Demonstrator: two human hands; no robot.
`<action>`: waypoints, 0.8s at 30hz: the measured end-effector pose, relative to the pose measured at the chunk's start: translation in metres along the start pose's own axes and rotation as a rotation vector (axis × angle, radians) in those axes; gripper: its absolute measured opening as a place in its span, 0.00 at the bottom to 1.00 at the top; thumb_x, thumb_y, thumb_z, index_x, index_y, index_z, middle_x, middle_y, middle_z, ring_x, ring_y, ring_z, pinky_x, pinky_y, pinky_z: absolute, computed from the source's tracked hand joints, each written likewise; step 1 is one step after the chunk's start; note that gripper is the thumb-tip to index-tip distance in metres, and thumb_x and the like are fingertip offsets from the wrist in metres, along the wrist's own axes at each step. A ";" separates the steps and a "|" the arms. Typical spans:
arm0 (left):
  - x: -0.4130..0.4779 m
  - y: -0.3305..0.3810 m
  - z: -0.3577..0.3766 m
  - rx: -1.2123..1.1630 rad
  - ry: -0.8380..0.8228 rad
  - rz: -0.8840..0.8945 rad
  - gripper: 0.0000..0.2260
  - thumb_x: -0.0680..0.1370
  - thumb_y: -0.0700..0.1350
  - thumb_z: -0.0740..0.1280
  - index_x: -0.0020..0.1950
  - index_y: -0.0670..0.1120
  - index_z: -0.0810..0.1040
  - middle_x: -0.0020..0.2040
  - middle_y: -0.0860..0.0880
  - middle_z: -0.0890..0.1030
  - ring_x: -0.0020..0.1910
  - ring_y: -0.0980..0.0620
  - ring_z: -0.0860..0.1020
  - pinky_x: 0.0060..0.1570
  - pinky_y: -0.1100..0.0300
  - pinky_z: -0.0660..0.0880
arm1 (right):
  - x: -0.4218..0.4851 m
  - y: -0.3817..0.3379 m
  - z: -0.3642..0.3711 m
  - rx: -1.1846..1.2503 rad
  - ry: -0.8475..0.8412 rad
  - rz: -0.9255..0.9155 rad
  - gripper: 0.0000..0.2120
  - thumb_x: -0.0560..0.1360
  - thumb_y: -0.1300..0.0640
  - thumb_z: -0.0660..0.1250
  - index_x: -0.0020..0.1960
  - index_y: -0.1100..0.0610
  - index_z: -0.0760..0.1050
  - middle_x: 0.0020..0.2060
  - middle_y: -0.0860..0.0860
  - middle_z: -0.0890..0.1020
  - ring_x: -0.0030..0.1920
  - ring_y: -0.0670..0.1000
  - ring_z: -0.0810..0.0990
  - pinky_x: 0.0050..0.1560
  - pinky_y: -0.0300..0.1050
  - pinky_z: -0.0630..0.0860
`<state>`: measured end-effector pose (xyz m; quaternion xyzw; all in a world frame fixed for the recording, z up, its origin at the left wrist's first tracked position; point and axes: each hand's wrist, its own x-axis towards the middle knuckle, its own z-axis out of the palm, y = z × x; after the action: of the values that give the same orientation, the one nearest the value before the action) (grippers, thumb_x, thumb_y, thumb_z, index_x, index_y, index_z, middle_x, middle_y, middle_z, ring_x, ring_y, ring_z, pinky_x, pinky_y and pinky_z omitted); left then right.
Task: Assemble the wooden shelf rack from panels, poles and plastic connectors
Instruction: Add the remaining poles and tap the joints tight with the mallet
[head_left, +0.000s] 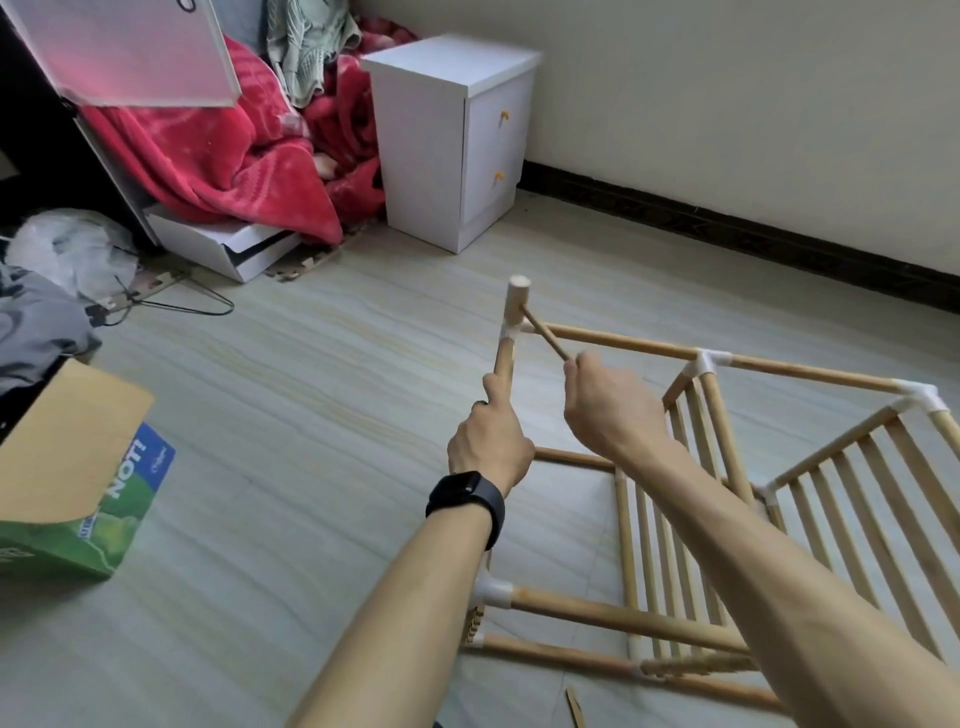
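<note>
The half-built rack (623, 618) lay on its side on the floor (311, 415), right of centre, showing two slatted panels (831, 449) and at least six white connectors (711, 364). The left hand (491, 447) gripped one upright pole (503, 358); the right hand (608, 410) pinched one small mallet (518, 299) by its handle, head at that pole's top. One white cabinet (431, 156) stood beyond, one cardboard box (67, 457) at left

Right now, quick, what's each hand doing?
Left hand: fingers curled round the upright pole.
Right hand: holding the small wooden mallet by its thin handle.
</note>
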<state>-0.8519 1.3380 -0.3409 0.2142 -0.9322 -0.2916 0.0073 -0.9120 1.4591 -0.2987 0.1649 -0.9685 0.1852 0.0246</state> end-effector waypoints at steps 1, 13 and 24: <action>0.000 0.000 0.000 0.005 0.003 0.002 0.23 0.77 0.39 0.65 0.68 0.45 0.57 0.50 0.42 0.78 0.40 0.42 0.75 0.39 0.51 0.73 | -0.001 0.003 0.002 -0.022 -0.082 0.051 0.15 0.86 0.47 0.48 0.53 0.55 0.68 0.35 0.51 0.78 0.34 0.54 0.78 0.38 0.56 0.79; -0.002 0.004 -0.003 0.036 0.027 -0.012 0.21 0.78 0.37 0.62 0.69 0.44 0.58 0.47 0.44 0.76 0.40 0.42 0.73 0.40 0.50 0.71 | -0.009 -0.003 0.006 0.065 0.153 -0.053 0.12 0.86 0.49 0.50 0.51 0.54 0.66 0.31 0.49 0.74 0.29 0.54 0.74 0.30 0.52 0.73; 0.015 -0.001 -0.008 0.143 0.046 0.048 0.17 0.80 0.39 0.58 0.68 0.44 0.60 0.42 0.45 0.75 0.38 0.43 0.74 0.38 0.51 0.69 | -0.025 0.031 -0.019 0.241 0.054 0.075 0.16 0.86 0.45 0.51 0.50 0.52 0.71 0.33 0.51 0.79 0.31 0.53 0.76 0.33 0.54 0.75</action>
<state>-0.8645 1.3268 -0.3365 0.1983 -0.9552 -0.2189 0.0201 -0.8990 1.5009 -0.2947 0.1251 -0.9436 0.3055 0.0239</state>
